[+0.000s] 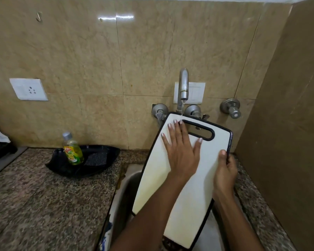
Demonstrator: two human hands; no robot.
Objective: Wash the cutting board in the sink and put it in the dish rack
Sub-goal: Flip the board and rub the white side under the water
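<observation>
The cutting board [187, 178] stood tilted over the sink [129, 185] under the tap [183, 86]; the left hand [182, 151] lay flat on its face, fingers spread wide; the right hand [225, 171] gripped its right edge, thumb in front.

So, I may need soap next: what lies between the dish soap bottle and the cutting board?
In the head view, the rest of the black tray holding the dish soap bottle, with a dark scrubber, then bare granite counter up to the cutting board.
</observation>
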